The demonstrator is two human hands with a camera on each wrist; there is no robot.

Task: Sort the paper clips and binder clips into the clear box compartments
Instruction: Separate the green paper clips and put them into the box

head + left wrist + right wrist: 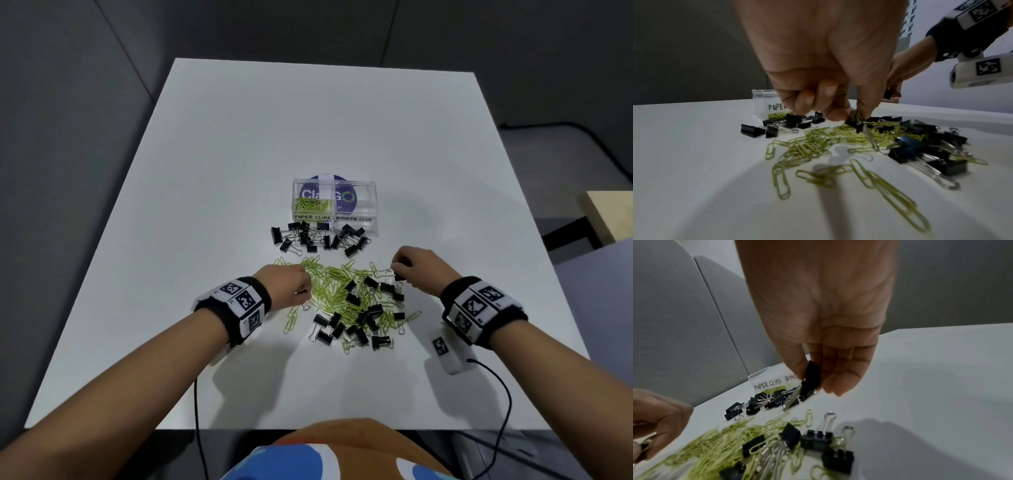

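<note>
R hand [818,340] is pinching a black binder clip [811,378] above the counter [239,154], near the clear box [335,205]. L hand [824,68] is pinching green paper clips [858,117] w/ another black clip over the mixed pile [356,305].

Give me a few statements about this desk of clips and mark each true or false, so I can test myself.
1. The box has green paper clips in its left compartment. True.
2. The compartment labelled binder clips is full. False: it looks empty; a separate group of binder clips lies on the table in front of the box.
3. The right hand pinches a black binder clip. True.
4. The left hand lies flat and open on the table. False: its fingers are curled, pinching clips above the mixed pile.
5. The paper clips are red. False: they are yellow-green.
</note>
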